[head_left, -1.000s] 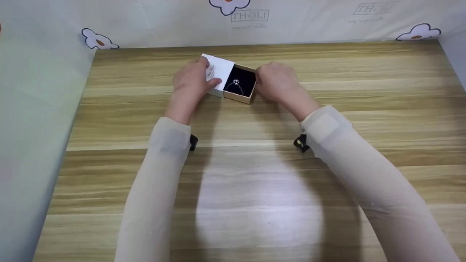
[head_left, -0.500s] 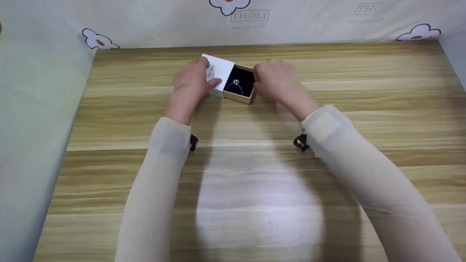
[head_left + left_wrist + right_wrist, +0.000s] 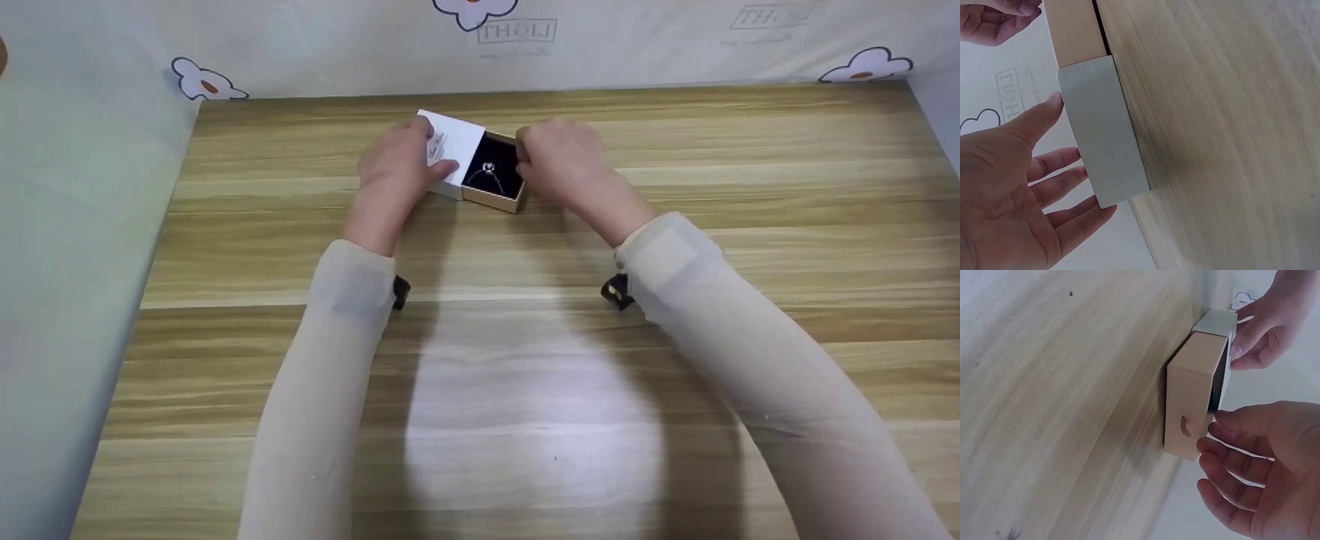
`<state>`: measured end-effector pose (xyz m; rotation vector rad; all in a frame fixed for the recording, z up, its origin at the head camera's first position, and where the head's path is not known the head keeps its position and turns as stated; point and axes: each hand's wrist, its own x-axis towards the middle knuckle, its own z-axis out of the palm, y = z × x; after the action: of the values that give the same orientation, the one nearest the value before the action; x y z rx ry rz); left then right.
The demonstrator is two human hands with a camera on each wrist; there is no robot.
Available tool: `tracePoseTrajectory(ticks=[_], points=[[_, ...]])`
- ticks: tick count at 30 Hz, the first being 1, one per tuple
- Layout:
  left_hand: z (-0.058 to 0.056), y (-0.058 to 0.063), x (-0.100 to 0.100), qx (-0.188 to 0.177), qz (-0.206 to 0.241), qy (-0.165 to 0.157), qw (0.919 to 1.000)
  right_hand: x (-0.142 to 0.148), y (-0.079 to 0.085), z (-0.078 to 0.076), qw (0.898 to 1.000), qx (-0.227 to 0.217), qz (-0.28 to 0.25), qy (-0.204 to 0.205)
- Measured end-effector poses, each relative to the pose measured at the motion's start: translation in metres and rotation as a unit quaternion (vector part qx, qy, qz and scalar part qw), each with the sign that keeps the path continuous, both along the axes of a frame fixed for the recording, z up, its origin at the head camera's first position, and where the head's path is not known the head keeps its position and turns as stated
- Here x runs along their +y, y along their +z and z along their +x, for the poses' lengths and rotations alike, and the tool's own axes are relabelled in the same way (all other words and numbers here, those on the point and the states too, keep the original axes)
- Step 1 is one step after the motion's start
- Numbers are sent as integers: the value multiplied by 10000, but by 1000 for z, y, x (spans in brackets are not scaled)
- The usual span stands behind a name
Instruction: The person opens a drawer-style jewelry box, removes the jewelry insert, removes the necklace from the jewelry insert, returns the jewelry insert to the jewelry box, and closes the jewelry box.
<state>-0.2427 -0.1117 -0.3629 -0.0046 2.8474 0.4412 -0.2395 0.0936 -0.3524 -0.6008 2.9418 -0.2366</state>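
Note:
A small white sliding jewelry box stands at the back of the table, its white sleeve [image 3: 457,142] printed with dark lettering. My left hand [image 3: 394,161] holds the sleeve, thumb on one side and fingers along the other. From the sleeve's right side the tan drawer [image 3: 493,198] sticks partly out. Inside, a silvery ring [image 3: 488,168] with a clear stone sits in black padding. My right hand [image 3: 566,161] is at the drawer's outer end, fingers loosely bent. In the right wrist view its thumb tip [image 3: 1223,416] is right at the rim, above a small pull tab [image 3: 1185,426].
The wood-grain table [image 3: 525,360] spreads out in front of the box. A pale cloth wall [image 3: 637,45] with flower prints rises along the back edge, and another pale panel [image 3: 82,225] stands at the left.
My right hand has shifted slightly left and away from me, from the drawer's end to over its rim. The left hand, the sleeve and the drawer have stayed in place.

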Motion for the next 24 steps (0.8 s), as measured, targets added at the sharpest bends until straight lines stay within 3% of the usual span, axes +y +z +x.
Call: tracePoseTrajectory(ticks=[12,24], points=[[-1,0,2,-123,-57,85,9999,-10,-8,-2,9975,435,-526,198],[-1,0,2,-122,-11,89,9999,-15,-16,-1,9979,257,-476,370]])
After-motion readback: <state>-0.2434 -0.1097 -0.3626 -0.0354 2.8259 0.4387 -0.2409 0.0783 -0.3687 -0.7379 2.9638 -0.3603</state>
